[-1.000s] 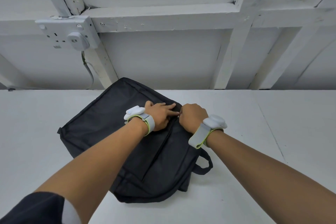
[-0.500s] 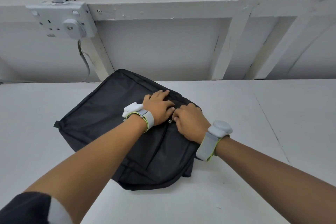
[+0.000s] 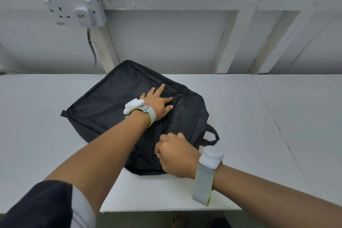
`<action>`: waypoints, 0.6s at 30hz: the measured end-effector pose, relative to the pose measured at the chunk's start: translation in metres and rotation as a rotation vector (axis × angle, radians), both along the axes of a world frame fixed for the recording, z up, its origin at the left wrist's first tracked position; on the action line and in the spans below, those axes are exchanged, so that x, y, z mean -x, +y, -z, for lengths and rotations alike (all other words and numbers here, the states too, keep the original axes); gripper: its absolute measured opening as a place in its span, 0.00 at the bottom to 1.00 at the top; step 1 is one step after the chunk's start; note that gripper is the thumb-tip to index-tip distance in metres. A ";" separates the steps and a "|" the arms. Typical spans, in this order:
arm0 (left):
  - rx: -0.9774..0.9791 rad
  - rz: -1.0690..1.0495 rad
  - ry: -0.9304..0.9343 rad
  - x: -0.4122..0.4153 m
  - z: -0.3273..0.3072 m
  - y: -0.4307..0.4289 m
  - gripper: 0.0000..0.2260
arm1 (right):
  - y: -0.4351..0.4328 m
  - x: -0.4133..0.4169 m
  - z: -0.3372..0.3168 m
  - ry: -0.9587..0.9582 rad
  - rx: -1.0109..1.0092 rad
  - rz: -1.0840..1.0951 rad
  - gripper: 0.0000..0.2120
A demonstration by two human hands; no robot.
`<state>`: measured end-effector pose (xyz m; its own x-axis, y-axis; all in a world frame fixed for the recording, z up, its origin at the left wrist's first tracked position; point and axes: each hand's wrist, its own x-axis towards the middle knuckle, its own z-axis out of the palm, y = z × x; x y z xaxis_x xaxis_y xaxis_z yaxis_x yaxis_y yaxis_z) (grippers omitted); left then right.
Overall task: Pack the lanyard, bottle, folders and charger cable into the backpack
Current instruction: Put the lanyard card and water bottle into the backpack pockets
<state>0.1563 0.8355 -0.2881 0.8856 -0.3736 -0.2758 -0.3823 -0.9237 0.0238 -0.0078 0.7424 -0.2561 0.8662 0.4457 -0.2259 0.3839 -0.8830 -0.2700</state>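
This looks like a plain work room. The wall [image 3: 166, 39] is made of flat boards with wooden beams [image 3: 235, 42] running across it, some straight and some slanted. All of it is painted white, and the paint is rough and chipped in spots. A double socket [image 3: 72, 11] sits on one beam, with a white plug [image 3: 84, 17] in it and a cable [image 3: 93, 53] hanging down. A wide white bench [image 3: 259, 116] stands right against the wall.

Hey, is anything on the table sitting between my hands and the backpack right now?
Nothing visible does. The left hand rests flat on the backpack, and the right hand, fingers curled, grips it at the end nearer you.
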 end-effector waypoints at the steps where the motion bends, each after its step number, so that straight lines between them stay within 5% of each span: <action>1: 0.001 0.004 -0.007 0.000 0.000 0.000 0.23 | -0.003 -0.001 0.000 0.028 -0.024 0.017 0.12; 8: 0.105 -0.093 0.020 0.012 -0.013 -0.016 0.21 | -0.063 -0.025 -0.017 -0.204 -0.072 0.286 0.17; 13: 0.420 -0.001 -0.012 0.036 -0.052 -0.067 0.15 | -0.141 -0.027 -0.036 -0.100 -0.389 0.599 0.12; 18: 0.718 0.087 0.184 0.068 -0.081 -0.158 0.11 | -0.221 0.017 -0.049 -0.055 -0.532 0.818 0.12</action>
